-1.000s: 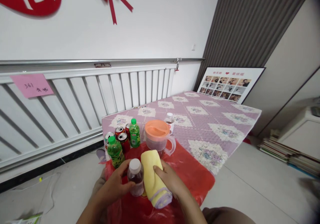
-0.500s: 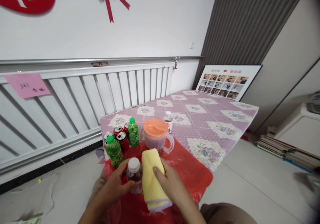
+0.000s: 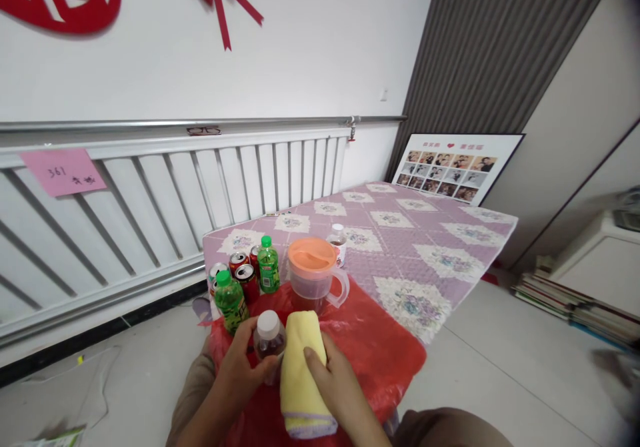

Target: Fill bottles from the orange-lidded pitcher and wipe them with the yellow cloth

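Left hand (image 3: pixel 241 360): fingers curling round bottle (image 3: pixel 269 340), seemingly steadying it over red plastic (image 3: pixel 385 360), base hidden, contact unclear | right hand (image 3: pixel 334 374): thumb and fingers pinching folded towel (image 3: pixel 300 380), apparently keeping folds together beside bottle | jug (image 3: pixel 311 270) standing beyond, leaving both hands room

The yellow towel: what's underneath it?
Red plastic sheeting shows beyond the yellow towel, which the right hand grips. The towel hides what lies directly beneath, so I cannot tell whether it rests on the sheeting or is held above.
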Available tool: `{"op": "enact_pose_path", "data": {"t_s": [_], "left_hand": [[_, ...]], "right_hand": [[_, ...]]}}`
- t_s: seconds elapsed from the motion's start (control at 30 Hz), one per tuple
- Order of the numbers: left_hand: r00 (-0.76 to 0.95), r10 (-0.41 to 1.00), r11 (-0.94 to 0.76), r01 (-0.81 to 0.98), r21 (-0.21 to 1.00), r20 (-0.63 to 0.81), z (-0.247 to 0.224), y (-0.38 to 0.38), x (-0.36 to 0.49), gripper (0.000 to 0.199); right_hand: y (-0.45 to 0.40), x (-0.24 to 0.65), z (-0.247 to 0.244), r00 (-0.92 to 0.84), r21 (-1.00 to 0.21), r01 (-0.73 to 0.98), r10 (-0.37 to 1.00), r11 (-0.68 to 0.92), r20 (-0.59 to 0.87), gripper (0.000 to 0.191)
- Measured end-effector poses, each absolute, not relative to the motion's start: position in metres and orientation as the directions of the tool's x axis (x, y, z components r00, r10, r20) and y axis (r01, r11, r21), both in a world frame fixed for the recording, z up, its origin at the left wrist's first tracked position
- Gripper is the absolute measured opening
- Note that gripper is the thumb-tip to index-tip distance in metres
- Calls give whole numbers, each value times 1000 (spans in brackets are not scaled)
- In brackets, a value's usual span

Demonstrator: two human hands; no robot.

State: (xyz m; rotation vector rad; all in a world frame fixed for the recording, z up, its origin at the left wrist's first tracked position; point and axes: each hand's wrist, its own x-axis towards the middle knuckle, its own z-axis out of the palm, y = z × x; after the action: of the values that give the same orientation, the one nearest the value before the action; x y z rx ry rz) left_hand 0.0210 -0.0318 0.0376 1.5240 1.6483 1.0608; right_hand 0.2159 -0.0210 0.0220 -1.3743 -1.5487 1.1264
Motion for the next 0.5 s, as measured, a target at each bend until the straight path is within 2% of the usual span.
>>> {"op": "enact_pose_path", "data": {"t_s": [0.17, 0.23, 0.4, 0.5], "left_hand": [[-129, 989, -4, 489, 872, 77, 41, -32, 25, 51], [-118, 988, -38, 461, 887, 103, 37, -31, 25, 51], [-139, 984, -38, 468, 883, 116, 35, -32, 23, 53], [-124, 982, -73, 446, 892, 143, 29, -30, 21, 54]], "right_hand": [[-21, 212, 47, -128, -993, 113, 992, 17, 2, 42], [-20, 209, 43, -133, -996, 89, 991, 6, -6, 41], [-17, 211, 14, -106, -983, 177, 992, -53, -73, 40], [-18, 216, 3, -105, -955, 294, 992, -31, -64, 38]]}}
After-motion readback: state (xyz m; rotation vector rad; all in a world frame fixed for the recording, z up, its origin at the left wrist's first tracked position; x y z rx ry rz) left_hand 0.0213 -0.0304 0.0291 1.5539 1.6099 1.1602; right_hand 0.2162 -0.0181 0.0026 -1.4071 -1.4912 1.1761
